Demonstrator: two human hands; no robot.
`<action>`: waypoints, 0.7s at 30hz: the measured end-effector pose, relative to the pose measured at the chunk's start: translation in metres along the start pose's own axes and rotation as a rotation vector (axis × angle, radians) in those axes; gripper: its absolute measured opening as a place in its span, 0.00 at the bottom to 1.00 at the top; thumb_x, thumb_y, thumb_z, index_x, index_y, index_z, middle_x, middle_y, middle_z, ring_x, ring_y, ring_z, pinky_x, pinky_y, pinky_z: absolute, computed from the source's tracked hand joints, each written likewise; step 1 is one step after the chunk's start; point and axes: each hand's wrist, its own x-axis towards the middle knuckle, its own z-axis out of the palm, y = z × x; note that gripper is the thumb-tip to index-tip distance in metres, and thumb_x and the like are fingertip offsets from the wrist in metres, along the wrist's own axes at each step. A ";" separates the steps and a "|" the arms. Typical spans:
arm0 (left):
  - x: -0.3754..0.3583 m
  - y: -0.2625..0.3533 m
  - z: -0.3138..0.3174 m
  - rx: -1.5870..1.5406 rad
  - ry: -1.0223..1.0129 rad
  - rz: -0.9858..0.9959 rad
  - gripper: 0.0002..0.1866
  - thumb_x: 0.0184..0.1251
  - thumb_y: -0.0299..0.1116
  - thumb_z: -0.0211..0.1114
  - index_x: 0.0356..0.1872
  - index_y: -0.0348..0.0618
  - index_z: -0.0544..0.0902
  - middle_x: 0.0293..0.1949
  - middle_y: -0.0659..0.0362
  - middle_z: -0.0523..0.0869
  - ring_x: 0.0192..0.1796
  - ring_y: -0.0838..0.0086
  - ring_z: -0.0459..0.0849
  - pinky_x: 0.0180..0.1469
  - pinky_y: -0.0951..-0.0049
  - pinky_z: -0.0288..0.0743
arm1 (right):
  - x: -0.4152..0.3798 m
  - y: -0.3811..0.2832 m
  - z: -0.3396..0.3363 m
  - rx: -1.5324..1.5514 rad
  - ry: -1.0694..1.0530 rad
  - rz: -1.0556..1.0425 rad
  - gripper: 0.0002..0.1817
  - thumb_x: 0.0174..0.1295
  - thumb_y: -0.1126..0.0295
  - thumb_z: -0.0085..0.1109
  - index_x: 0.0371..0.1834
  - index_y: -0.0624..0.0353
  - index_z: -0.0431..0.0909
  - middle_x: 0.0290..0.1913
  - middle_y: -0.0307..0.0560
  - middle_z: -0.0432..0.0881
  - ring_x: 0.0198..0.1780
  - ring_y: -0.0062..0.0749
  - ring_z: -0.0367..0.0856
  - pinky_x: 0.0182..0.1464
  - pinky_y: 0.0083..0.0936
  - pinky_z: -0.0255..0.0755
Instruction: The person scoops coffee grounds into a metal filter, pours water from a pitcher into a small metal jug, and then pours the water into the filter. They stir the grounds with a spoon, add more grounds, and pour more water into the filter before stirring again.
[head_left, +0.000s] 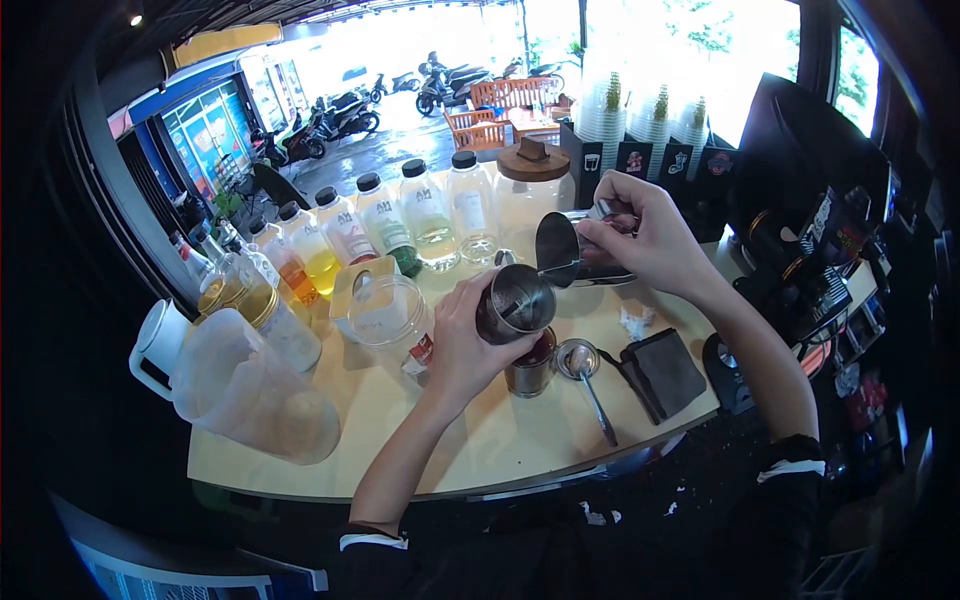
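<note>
My left hand point(457, 345) is wrapped around a metal jug point(512, 303), its mouth tilted up towards me. My right hand point(650, 235) grips the handle of a second metal jug point(558, 250), which is tipped sideways with its rim close to the first one. A thin streak shows between the two rims. Directly below the left jug stands a glass of dark liquid point(530, 370), partly hidden by it. Beside the glass, a spoon point(597, 400) rests in a small round metal dish point(578, 358).
A folded dark cloth point(668, 372) and crumpled tissue point(637, 322) lie at right. An open clear jar point(385, 312) and large plastic pitcher point(255, 390) stand left. Several black-capped bottles point(432, 220) line the back, near a wooden-lidded jar point(533, 165) and stacked cups point(600, 118).
</note>
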 end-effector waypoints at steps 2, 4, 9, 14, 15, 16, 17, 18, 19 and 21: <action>-0.002 -0.002 0.003 -0.014 0.012 0.010 0.39 0.37 0.37 0.82 0.55 0.38 0.75 0.48 0.52 0.82 0.51 0.64 0.83 0.56 0.66 0.76 | -0.001 -0.003 0.000 0.018 0.003 0.017 0.13 0.63 0.75 0.60 0.29 0.61 0.63 0.24 0.32 0.69 0.32 0.10 0.78 0.32 0.12 0.77; -0.003 -0.002 0.006 -0.030 0.023 0.021 0.39 0.37 0.35 0.81 0.56 0.38 0.74 0.49 0.52 0.82 0.52 0.64 0.82 0.56 0.66 0.75 | -0.003 -0.004 -0.001 0.070 0.001 0.029 0.13 0.63 0.74 0.60 0.29 0.61 0.63 0.24 0.31 0.69 0.32 0.10 0.77 0.33 0.12 0.78; -0.006 0.002 0.011 -0.142 0.064 0.003 0.40 0.38 0.33 0.81 0.57 0.37 0.72 0.50 0.52 0.80 0.54 0.65 0.81 0.59 0.67 0.73 | -0.003 -0.014 0.000 0.075 0.021 0.000 0.13 0.61 0.77 0.60 0.29 0.65 0.62 0.24 0.37 0.71 0.33 0.14 0.80 0.30 0.14 0.75; -0.009 0.006 0.017 -0.178 0.067 -0.051 0.40 0.38 0.33 0.81 0.57 0.36 0.71 0.51 0.52 0.80 0.54 0.65 0.80 0.60 0.68 0.72 | 0.003 -0.010 0.006 0.064 0.020 -0.006 0.14 0.59 0.75 0.62 0.29 0.65 0.63 0.24 0.38 0.71 0.28 0.11 0.73 0.29 0.16 0.71; -0.010 0.006 0.017 -0.189 0.078 -0.055 0.40 0.38 0.33 0.81 0.57 0.37 0.71 0.51 0.52 0.80 0.54 0.65 0.80 0.60 0.68 0.72 | 0.005 -0.008 0.008 0.035 0.035 -0.050 0.14 0.58 0.75 0.63 0.29 0.66 0.64 0.24 0.41 0.72 0.27 0.13 0.71 0.29 0.18 0.71; -0.010 0.006 0.018 -0.189 0.077 -0.055 0.40 0.38 0.33 0.81 0.57 0.37 0.71 0.51 0.52 0.80 0.54 0.65 0.80 0.60 0.68 0.72 | 0.006 -0.008 0.009 0.005 0.050 -0.095 0.15 0.57 0.74 0.64 0.29 0.67 0.64 0.24 0.43 0.73 0.26 0.15 0.68 0.29 0.20 0.70; -0.011 0.006 0.018 -0.190 0.080 -0.052 0.41 0.38 0.33 0.81 0.58 0.37 0.71 0.50 0.52 0.80 0.54 0.65 0.80 0.59 0.68 0.72 | 0.007 -0.008 0.010 0.005 0.050 -0.094 0.15 0.57 0.74 0.64 0.29 0.67 0.64 0.24 0.43 0.73 0.26 0.15 0.68 0.29 0.20 0.70; -0.011 0.006 0.019 -0.191 0.083 -0.049 0.41 0.38 0.33 0.81 0.58 0.37 0.71 0.50 0.52 0.80 0.54 0.65 0.80 0.59 0.68 0.72 | 0.007 -0.009 0.011 0.011 0.052 -0.116 0.15 0.56 0.74 0.65 0.29 0.67 0.65 0.25 0.45 0.74 0.27 0.16 0.69 0.30 0.21 0.71; -0.012 0.006 0.019 -0.191 0.083 -0.049 0.41 0.38 0.33 0.81 0.58 0.37 0.71 0.50 0.52 0.80 0.54 0.65 0.80 0.59 0.68 0.72 | 0.008 -0.009 0.012 0.017 0.053 -0.137 0.15 0.56 0.73 0.65 0.30 0.68 0.65 0.26 0.47 0.74 0.27 0.17 0.69 0.31 0.22 0.72; -0.013 0.004 0.020 -0.172 0.082 -0.036 0.41 0.38 0.33 0.81 0.58 0.38 0.71 0.50 0.52 0.80 0.54 0.65 0.80 0.59 0.68 0.72 | 0.009 -0.007 0.013 0.024 0.049 -0.140 0.15 0.56 0.74 0.65 0.30 0.68 0.65 0.26 0.49 0.75 0.27 0.18 0.70 0.31 0.23 0.72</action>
